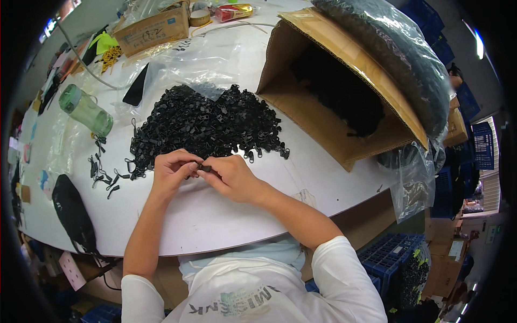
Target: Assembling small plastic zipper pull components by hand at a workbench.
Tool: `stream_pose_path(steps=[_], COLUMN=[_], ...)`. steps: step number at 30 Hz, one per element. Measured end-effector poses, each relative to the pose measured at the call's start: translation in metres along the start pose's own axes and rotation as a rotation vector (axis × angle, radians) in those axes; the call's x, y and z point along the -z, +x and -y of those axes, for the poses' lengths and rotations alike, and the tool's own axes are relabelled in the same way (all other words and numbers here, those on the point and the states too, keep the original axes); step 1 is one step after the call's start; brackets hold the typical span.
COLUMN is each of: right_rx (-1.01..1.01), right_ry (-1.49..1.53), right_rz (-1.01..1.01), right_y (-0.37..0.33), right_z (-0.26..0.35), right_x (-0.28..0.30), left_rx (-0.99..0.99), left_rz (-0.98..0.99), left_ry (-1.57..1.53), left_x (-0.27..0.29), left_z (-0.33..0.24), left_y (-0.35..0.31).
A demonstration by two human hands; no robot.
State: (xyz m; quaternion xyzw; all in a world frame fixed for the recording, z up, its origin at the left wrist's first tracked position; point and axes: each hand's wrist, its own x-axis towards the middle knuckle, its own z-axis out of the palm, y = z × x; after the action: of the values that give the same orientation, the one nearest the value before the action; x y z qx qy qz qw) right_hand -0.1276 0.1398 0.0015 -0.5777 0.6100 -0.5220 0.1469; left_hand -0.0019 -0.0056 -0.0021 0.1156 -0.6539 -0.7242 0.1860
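Observation:
A large heap of small black zipper pulls (204, 121) lies on the white table just beyond my hands. My left hand (173, 168) and my right hand (232, 176) meet at the near edge of the heap. Between the fingertips of both, pinched together, is a small black zipper pull (204, 168). Fingers cover most of it, so its details are hidden. Several loose zipper pulls with cord loops (102, 171) lie scattered left of the heap.
Right of the heap, an open cardboard box (344, 153) on its side holds black material. A green bottle (86, 110), a black phone-like slab (137, 86) and a black pouch (72, 215) are on the left. Clear plastic bags (215, 59) and a small carton (152, 33) sit farther back.

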Motion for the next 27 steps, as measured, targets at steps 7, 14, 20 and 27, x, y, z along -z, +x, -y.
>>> stream_pose_path(steps=[7,14,20,27], right_rx=[0.034,0.219,0.031,-0.184], right_ry=[-0.025,-0.243,-0.54,-0.601], right_rz=[0.081,-0.035,0.086,0.292], right_y=[-0.002,-0.006,-0.012,-0.006], right_z=[0.001,0.002,0.002,0.004], right_x=[0.002,-0.004,-0.007,-0.002], left_rx=[-0.046,-0.189,-0.546,-0.524], left_rz=[0.081,-0.048,0.016,0.043], left_ry=[-0.218,0.292,0.943,0.94], left_x=[0.009,-0.002,-0.009,-0.015], left_z=[0.01,0.004,0.001,0.0], left_y=[0.0,-0.002,-0.004,-0.006])
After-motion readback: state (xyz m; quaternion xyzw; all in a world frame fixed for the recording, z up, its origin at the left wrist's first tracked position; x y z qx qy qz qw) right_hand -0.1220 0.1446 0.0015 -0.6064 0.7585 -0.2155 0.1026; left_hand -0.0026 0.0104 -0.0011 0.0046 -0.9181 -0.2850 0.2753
